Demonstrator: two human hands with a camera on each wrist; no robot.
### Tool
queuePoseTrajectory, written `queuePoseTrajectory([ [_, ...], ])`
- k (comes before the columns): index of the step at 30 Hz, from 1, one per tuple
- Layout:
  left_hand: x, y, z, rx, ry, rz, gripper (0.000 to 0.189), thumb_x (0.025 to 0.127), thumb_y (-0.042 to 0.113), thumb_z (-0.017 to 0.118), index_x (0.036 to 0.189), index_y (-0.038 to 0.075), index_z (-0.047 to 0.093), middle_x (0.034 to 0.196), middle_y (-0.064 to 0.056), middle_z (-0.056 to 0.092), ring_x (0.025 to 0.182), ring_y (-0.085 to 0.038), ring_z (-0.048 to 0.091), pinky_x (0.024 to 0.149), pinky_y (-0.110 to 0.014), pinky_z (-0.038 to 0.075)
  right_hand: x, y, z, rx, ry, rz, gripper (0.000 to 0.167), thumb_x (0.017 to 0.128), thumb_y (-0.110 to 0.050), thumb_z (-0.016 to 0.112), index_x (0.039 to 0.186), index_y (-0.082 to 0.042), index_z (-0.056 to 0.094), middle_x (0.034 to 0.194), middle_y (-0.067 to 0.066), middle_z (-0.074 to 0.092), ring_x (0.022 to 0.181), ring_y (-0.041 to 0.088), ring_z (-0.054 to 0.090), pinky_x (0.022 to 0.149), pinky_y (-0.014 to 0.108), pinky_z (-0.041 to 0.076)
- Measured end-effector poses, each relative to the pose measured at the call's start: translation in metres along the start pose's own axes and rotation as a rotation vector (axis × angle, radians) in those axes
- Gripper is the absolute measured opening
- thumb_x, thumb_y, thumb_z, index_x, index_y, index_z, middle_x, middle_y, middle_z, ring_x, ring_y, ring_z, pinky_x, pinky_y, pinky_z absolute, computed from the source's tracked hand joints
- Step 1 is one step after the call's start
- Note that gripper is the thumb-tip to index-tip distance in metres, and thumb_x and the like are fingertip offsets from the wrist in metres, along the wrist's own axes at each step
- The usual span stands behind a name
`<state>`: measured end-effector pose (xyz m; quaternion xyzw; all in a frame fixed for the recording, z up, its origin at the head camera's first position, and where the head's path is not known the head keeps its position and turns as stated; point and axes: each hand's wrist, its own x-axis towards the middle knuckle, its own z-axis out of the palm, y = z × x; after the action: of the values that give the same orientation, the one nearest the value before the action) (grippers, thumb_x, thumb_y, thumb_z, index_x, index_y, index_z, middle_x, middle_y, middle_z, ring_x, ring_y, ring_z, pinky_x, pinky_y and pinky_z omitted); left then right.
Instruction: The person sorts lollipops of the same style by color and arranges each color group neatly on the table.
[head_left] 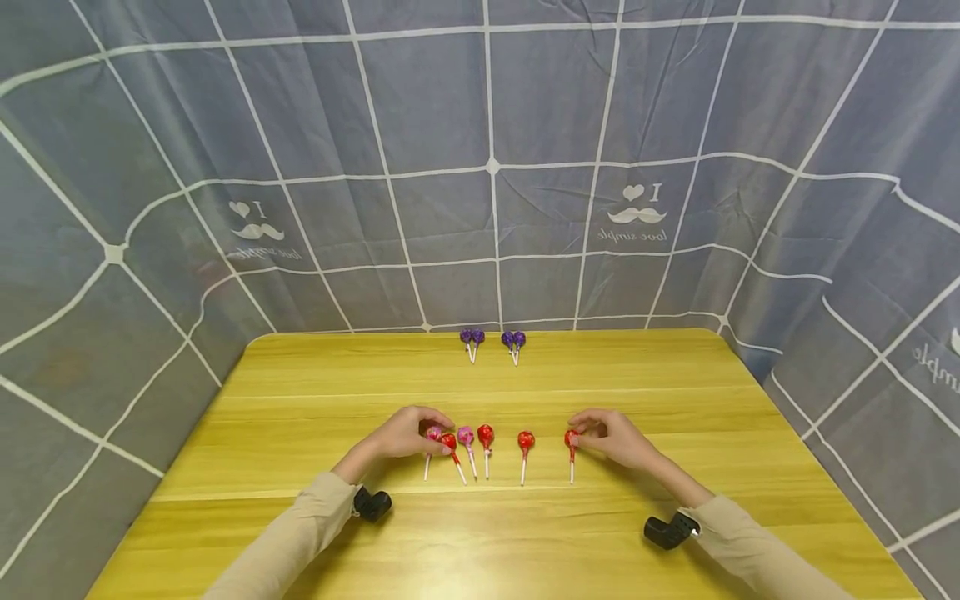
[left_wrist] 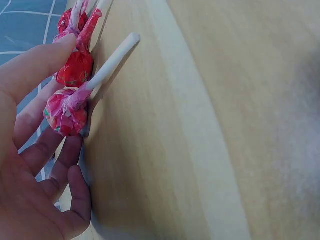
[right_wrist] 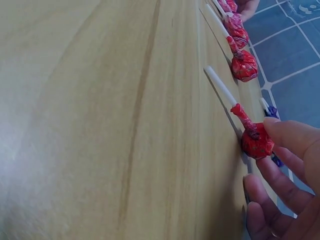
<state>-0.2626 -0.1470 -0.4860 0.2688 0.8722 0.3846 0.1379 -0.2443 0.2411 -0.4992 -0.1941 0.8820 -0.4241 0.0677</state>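
Two hands at either end of a row of wrapped lollipops on a yellow wooden worktop.

The pink lollipop (head_left: 433, 434) at the row's left end is pinched by the left hand (head_left: 405, 433); the red lollipop (head_left: 572, 440) at the right end is pinched by the right hand (head_left: 611, 437). Both lie flat, crinkled foil heads pointing far, white sticks pointing near. Between them lie four more (head_left: 485, 437), red and pink. Two purple pairs (head_left: 472, 337) are set at the far edge, well apart from the row.
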Motion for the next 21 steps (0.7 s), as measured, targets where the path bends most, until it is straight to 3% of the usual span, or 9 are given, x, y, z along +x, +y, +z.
queuePoseTrajectory([
  [10, 0.0026, -0.0061, -0.0012, 0.044, -0.012, 0.008, 0.035, 0.08, 0.025, 0.078, 0.11, 0.009, 0.071, 0.108, -0.006, 0.071, 0.081, -0.006, 0.051, 0.071, -0.018, 0.043, -0.0035, -0.0013, 0.0, -0.008, -0.013, 0.001, 0.035, 0.088, -0.022, 0.07, 0.115, -0.001, 0.065, 0.104, 0.013, 0.07, 0.071, 0.005, 0.052, 0.058, 0.02, 0.043],
  [21, 0.0019, -0.0064, -0.0022, 0.034, -0.005, 0.012, 0.035, 0.08, 0.024, 0.078, 0.109, 0.006, 0.072, 0.11, -0.011, 0.069, 0.085, -0.01, 0.054, 0.071, -0.018, 0.043, -0.0024, -0.0009, 0.0017, -0.024, -0.024, 0.011, 0.033, 0.087, -0.022, 0.071, 0.113, -0.002, 0.067, 0.098, 0.01, 0.071, 0.066, 0.004, 0.048, 0.057, 0.019, 0.04],
])
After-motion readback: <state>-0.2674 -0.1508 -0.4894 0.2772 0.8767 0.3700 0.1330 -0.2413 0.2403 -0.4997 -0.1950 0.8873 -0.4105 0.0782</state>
